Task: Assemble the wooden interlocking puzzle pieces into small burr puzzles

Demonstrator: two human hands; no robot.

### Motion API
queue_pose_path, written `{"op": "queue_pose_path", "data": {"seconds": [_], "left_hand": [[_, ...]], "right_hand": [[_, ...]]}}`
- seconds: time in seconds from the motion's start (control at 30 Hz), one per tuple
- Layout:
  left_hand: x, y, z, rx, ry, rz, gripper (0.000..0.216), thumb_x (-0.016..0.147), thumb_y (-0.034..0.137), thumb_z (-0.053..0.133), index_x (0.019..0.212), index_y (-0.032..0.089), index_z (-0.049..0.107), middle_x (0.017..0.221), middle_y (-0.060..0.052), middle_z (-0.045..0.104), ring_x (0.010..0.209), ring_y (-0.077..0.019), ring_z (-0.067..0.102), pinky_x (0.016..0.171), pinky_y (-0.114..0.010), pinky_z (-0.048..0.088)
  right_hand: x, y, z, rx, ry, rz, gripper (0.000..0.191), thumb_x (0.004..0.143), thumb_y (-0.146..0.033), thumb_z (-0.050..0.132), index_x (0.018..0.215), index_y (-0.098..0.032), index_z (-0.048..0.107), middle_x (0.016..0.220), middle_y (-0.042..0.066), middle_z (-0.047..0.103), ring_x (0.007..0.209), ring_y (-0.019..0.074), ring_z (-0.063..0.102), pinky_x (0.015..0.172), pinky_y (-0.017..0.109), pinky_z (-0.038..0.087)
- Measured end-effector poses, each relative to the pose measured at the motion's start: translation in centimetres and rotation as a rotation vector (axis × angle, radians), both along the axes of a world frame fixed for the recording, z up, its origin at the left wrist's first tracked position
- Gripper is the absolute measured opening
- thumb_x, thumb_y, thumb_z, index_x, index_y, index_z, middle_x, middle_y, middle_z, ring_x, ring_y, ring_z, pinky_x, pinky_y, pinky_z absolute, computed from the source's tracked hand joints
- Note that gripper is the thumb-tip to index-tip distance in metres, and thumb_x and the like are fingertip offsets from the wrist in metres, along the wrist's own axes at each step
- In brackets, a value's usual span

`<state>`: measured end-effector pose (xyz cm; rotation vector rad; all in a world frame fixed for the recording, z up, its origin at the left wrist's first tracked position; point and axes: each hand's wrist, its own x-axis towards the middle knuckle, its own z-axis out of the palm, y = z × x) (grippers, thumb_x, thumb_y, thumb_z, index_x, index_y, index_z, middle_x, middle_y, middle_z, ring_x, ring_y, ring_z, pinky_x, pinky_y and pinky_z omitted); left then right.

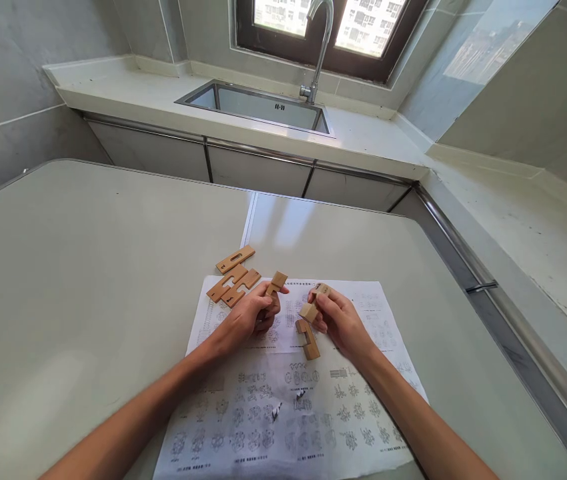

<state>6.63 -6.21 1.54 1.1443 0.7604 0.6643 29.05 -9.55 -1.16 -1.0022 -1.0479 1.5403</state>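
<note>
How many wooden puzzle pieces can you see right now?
About 6: three flat pieces lie on the table, one is in the left hand, two are in the right hand. Fingers may hide more.

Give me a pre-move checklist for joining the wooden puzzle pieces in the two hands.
1. Left hand grips one wooden piece: ok.
2. Right hand grips the notched pieces: ok.
3. The held pieces are apart, gap between them: ok.
4. Notches lined up for mating: cannot tell.
5. Spare flat pieces lie beside the left hand: ok.
6. Instruction sheet lies flat under the hands: ok.
</note>
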Motion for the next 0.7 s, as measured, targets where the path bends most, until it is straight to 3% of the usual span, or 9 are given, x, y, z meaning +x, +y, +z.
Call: {"op": "queue_pose_path", "data": {"seconds": [0.13, 0.27, 0.47, 0.7], "left_hand": [[0.1, -0.1, 0.4, 0.053, 0.019, -0.014, 0.029, 0.097, 0.039, 0.046, 0.118, 0.019, 0.050, 0.078, 0.005, 0.039, 0.055, -0.0094, 0.032, 0.052, -0.025, 0.028], [0.2, -0.3, 0.8, 0.112, 0.076, -0.051, 0.030, 0.101, 0.048, 0.049, 0.110, 0.019, 0.048, 0.078, 0.005, 0.042, 0.056, -0.0083, 0.034, 0.051, -0.024, 0.027], [0.2, -0.4, 0.6, 0.159, 0.105, -0.045, 0.031, 0.105, 0.052, 0.042, 0.107, 0.021, 0.045, 0.082, 0.003, 0.050, 0.057, -0.0093, 0.036, 0.052, -0.025, 0.030], [0.1, -0.1, -0.2, 0.229, 0.127, -0.056, 0.035, 0.107, 0.055, 0.043, 0.112, 0.020, 0.044, 0.067, 0.007, 0.048, 0.056, -0.0115, 0.040, 0.056, -0.026, 0.035]], "right_hand": [[-0.2, 0.1, 0.1, 0.003, 0.034, 0.000, 0.024, 0.097, -0.044, 0.069, 0.094, -0.020, 0.062, 0.062, -0.006, 0.050, 0.053, 0.0107, 0.038, 0.054, 0.026, 0.029], [-0.3, 0.2, 0.2, 0.007, 0.050, -0.003, 0.021, 0.097, -0.040, 0.068, 0.102, -0.021, 0.064, 0.069, -0.004, 0.057, 0.052, 0.0098, 0.042, 0.055, 0.027, 0.032], [-0.3, 0.2, 0.3, -0.011, 0.059, 0.022, 0.033, 0.103, -0.048, 0.058, 0.109, -0.019, 0.072, 0.082, 0.002, 0.061, 0.058, 0.0120, 0.047, 0.053, 0.028, 0.035], [-0.3, 0.2, 0.4, -0.035, 0.137, 0.007, 0.036, 0.099, -0.042, 0.063, 0.128, -0.022, 0.072, 0.091, 0.003, 0.059, 0.063, 0.0126, 0.047, 0.052, 0.027, 0.039]]}}
